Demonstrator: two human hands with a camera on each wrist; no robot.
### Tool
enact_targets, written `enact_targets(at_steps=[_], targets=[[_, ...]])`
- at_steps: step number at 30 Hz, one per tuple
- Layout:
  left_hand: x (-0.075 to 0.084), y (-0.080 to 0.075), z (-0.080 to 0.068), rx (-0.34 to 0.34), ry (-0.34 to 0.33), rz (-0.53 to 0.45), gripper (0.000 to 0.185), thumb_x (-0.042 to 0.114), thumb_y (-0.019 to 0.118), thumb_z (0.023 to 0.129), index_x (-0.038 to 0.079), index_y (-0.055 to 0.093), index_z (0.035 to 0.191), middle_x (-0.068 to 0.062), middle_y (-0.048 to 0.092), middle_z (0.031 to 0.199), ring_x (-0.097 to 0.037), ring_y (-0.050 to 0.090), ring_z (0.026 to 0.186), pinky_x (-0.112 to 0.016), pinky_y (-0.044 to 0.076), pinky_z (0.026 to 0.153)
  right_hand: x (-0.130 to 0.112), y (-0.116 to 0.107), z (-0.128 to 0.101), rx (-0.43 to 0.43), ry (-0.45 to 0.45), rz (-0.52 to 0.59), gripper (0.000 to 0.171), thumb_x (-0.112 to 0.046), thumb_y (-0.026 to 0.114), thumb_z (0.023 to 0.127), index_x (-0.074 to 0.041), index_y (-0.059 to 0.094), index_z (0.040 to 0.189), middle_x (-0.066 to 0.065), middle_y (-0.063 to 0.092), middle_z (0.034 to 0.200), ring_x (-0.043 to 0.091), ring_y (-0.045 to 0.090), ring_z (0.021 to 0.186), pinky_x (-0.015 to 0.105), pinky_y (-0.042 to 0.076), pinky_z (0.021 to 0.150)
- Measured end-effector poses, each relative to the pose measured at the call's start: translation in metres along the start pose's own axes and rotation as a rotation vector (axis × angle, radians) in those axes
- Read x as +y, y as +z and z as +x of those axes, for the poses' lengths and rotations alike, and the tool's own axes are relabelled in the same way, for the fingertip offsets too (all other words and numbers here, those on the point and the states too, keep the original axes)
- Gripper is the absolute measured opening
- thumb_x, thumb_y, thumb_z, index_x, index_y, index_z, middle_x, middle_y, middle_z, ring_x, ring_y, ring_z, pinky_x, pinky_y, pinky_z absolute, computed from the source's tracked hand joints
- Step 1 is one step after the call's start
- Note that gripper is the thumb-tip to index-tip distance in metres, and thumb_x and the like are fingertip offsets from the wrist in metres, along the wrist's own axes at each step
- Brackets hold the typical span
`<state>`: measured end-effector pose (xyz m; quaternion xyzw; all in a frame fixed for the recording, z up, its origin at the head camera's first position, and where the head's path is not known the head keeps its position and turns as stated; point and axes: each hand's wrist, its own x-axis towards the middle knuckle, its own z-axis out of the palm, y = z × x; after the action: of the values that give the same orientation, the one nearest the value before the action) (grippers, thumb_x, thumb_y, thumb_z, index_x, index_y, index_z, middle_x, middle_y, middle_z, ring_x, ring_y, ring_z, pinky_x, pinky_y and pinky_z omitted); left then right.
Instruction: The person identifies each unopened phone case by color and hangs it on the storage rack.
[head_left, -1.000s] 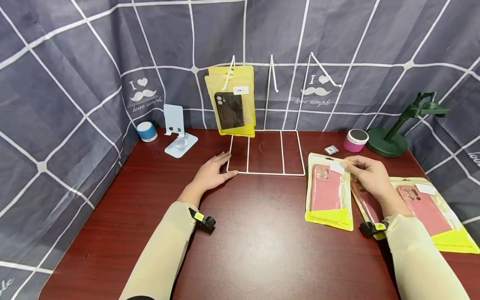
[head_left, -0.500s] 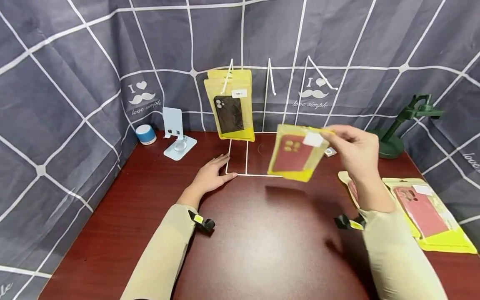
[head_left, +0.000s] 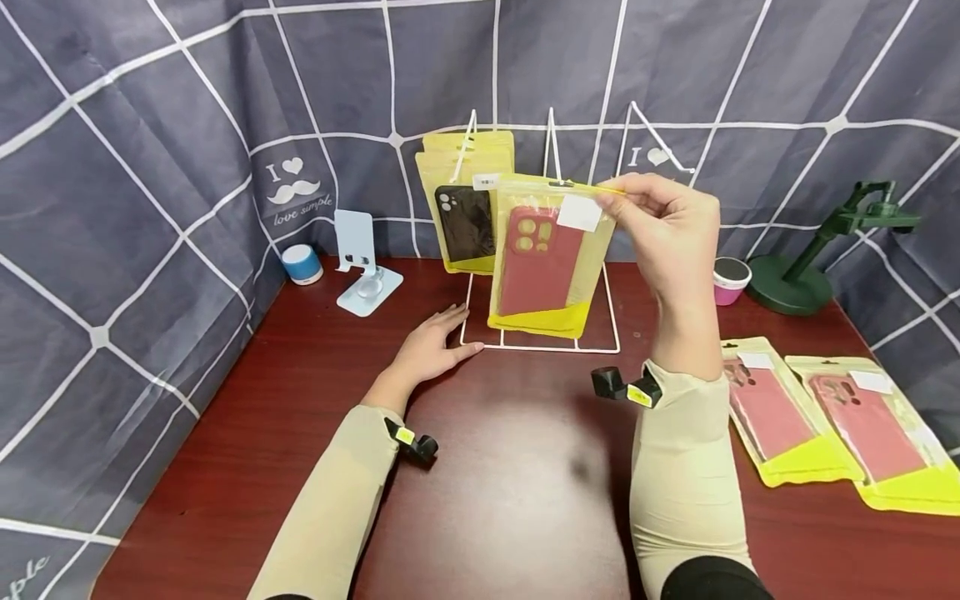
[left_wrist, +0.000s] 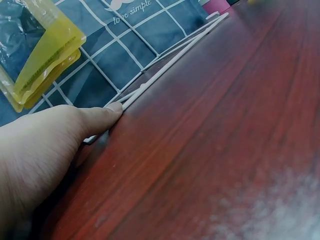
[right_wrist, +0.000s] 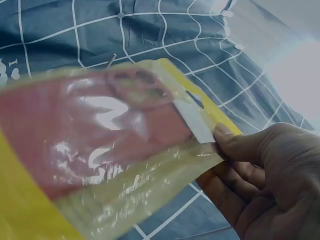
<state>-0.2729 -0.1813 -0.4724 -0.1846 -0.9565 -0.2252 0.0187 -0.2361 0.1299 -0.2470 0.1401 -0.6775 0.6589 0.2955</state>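
Presently, right hand [head_left: 667, 225]: pinches the top edge of the pink case packet [head_left: 543, 258], so it hangs upright before the wire rack [head_left: 551, 150].
Left hand [head_left: 431, 346]: fingers spread flat on the tabletop [head_left: 510, 467], touching the rack's base, likely steadying it.
Spare packets [head_left: 825, 417]: flat, right.

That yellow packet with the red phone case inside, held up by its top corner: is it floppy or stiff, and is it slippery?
Probably fairly stiff: the packet hangs flat from the right hand, which pinches only its top edge. Likely light, since a fingertip pinch carries it. Its clear front shines and crinkles, so it may be slippery.
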Motion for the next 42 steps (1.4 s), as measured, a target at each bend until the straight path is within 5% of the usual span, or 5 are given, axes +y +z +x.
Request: enact_targets(at_steps=[12, 32, 42], targets=[[0.002, 0.0, 0.002, 0.004, 0.009, 0.001, 0.082, 0.063, 0.061, 0.091, 0.01, 0.045, 0.153, -0.004, 0.039, 0.159, -0.022, 0.03, 0.149, -0.039, 0.023, 0.122, 0.006, 0.002, 0.003, -0.039, -0.009, -0.005, 0.013, -0.003, 0.08, 0.085, 0.006, 0.078, 0.093, -0.001, 0.071, 0.073, 0.011, 0.06, 0.062, 0.021, 0.046, 0.061], [0.002, 0.0, 0.0, -0.026, -0.021, 0.005, 0.084, 0.067, 0.058, 0.091, 0.014, 0.042, 0.155, -0.001, 0.035, 0.161, -0.019, 0.027, 0.15, -0.039, 0.021, 0.122, 0.035, 0.005, 0.012, 0.074, -0.019, 0.016, 0.012, -0.007, 0.081, 0.084, 0.0, 0.079, 0.095, -0.001, 0.07, 0.074, 0.01, 0.059, 0.061, 0.022, 0.044, 0.06], [0.003, -0.001, 0.0, -0.022, -0.024, -0.005, 0.084, 0.067, 0.058, 0.091, 0.013, 0.043, 0.154, -0.001, 0.036, 0.161, -0.019, 0.027, 0.15, -0.038, 0.021, 0.122, 0.033, 0.013, 0.008, 0.109, -0.045, -0.068, 0.017, -0.012, 0.079, 0.088, -0.002, 0.078, 0.101, -0.003, 0.068, 0.074, 0.011, 0.055, 0.062, 0.021, 0.04, 0.058]])
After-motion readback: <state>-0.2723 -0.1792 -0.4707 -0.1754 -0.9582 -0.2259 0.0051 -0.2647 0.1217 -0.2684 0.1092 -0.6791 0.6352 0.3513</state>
